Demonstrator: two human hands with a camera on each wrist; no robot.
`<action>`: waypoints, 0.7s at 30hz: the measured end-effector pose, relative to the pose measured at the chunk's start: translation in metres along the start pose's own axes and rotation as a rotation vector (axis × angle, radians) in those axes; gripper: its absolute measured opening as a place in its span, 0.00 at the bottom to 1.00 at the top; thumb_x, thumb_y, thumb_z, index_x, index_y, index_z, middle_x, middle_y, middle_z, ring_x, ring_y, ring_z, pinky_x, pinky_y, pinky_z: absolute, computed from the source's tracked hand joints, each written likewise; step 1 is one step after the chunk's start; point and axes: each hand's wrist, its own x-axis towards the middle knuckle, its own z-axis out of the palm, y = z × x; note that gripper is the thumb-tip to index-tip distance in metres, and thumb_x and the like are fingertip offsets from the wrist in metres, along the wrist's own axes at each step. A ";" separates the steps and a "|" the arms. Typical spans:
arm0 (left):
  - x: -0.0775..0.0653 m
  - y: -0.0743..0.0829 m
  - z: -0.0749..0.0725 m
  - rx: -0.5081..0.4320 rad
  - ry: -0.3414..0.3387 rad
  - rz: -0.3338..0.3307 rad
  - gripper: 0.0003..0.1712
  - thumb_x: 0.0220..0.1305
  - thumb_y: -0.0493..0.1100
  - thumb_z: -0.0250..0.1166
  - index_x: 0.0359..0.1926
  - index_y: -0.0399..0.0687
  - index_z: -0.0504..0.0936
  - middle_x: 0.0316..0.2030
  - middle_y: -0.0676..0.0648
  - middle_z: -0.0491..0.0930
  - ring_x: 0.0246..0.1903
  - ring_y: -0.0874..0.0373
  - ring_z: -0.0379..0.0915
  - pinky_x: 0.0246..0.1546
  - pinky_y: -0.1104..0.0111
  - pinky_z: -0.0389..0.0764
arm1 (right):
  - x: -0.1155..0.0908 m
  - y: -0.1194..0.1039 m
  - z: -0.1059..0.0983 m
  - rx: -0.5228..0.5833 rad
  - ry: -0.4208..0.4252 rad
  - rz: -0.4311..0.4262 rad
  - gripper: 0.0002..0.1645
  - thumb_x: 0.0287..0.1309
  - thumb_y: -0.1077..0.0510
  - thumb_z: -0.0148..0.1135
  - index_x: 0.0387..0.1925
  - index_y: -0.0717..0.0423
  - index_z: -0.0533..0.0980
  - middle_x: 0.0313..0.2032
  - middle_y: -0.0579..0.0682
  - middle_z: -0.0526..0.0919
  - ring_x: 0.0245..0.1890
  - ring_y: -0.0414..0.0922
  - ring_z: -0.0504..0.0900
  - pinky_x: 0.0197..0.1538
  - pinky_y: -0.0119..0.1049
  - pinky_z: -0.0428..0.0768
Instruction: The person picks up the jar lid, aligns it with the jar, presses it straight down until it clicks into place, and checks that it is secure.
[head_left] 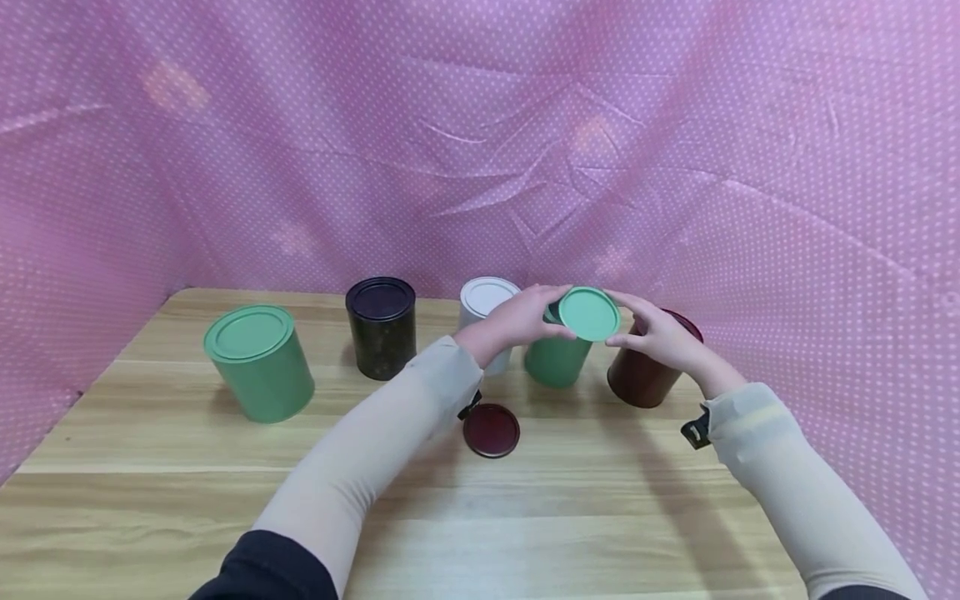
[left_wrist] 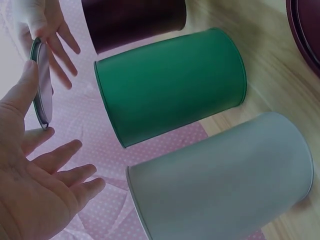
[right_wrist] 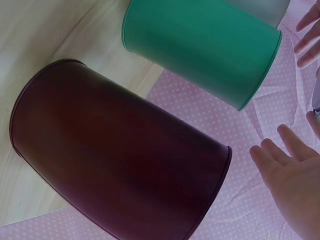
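Observation:
A round green lid (head_left: 589, 314) is held up between both hands, above an open-topped green can (head_left: 557, 360). My left hand (head_left: 521, 317) grips its left edge, thumb and index finger at the rim, while the other fingers spread apart in the left wrist view. On the opposite edge my right hand (head_left: 663, 337) holds the rim with thumb and fingers. Seen from the left wrist, the lid (left_wrist: 43, 85) stands edge-on, apart from the green can (left_wrist: 170, 85). Below the right hand is a brown-red can (head_left: 645, 375), its top partly hidden; a dark red lid (head_left: 491, 431) lies on the table.
A white can (head_left: 489, 298) stands left of the green can, partly behind the left hand. Further left are a lidded black can (head_left: 382, 333) and a larger lidded green can (head_left: 262, 375). A pink dotted curtain (head_left: 480, 150) hangs behind the wooden table (head_left: 187, 500).

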 end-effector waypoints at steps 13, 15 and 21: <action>0.010 -0.009 -0.006 0.025 -0.029 -0.015 0.48 0.61 0.60 0.65 0.75 0.52 0.55 0.72 0.47 0.60 0.72 0.53 0.55 0.72 0.58 0.59 | 0.016 0.008 -0.005 0.037 -0.075 0.053 0.43 0.60 0.52 0.65 0.73 0.52 0.57 0.71 0.58 0.62 0.65 0.57 0.65 0.59 0.57 0.70; 0.013 -0.009 -0.006 0.012 -0.039 -0.017 0.48 0.61 0.60 0.65 0.75 0.52 0.54 0.72 0.47 0.60 0.72 0.53 0.55 0.72 0.58 0.59 | 0.016 0.009 -0.006 0.042 -0.091 0.083 0.44 0.61 0.51 0.64 0.74 0.51 0.56 0.72 0.59 0.60 0.68 0.63 0.61 0.63 0.62 0.66; 0.020 -0.010 -0.008 -0.015 -0.058 -0.023 0.47 0.61 0.59 0.65 0.75 0.51 0.55 0.72 0.47 0.61 0.71 0.54 0.56 0.71 0.60 0.61 | 0.020 0.009 -0.011 0.052 -0.119 0.147 0.44 0.62 0.49 0.63 0.74 0.48 0.55 0.73 0.61 0.56 0.69 0.70 0.55 0.68 0.67 0.56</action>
